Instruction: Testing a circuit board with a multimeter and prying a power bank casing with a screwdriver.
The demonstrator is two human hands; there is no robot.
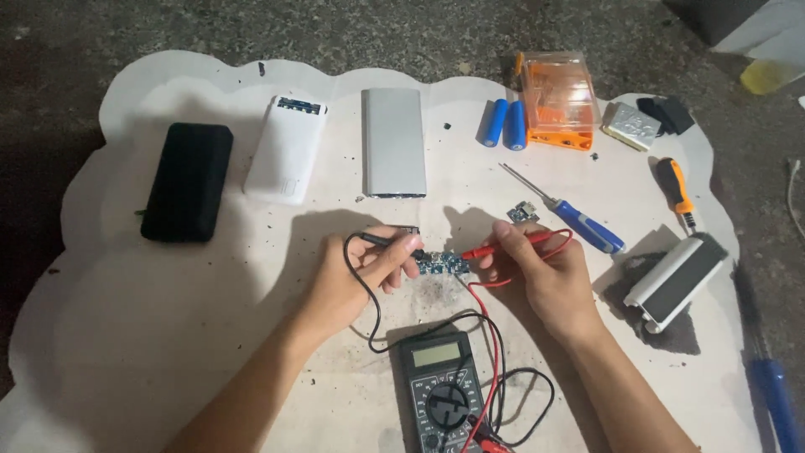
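We cannot make out the parts on the small blue circuit board [443, 264]; it is too small, and our fingertips cover both its ends. The black multimeter [438, 387] below our wrists is cut off by the bottom edge, its dial in shadow. A blue handle [776, 403] at the far right is cut off too, and pale shapes in the top right corner run out of view.

Everything lies on a pale, scalloped sheet [168, 319], smudged with dark specks, spread over rough dark ground [335, 33]. The light is dim.

Our left hand [352, 281] pinches the black probe [387, 242] between thumb and fingers, closed tight around it, tip down at the board's left end. Our right hand [545, 273] grips the red probe [503, 247] the same way, fingers curled shut, tip at the board's right end. The board lies flat between the 2 sets of fingertips, touching both. Thin black and red leads loop from the probes to the meter.

Beyond our fingers lie a matte black slab [188, 181], a glossy white case [288, 149] and a brushed silver power bank [393, 142]. Farther right lie 2 blue cylindrical cells [504, 124], beside a clear orange plastic box [558, 99]. Just past our right fingers lie a tiny board [521, 213] and a blue-handled screwdriver [570, 214]; an orange-handled screwdriver [676, 191] and a white-and-black case [676, 281] lie right of that hand.
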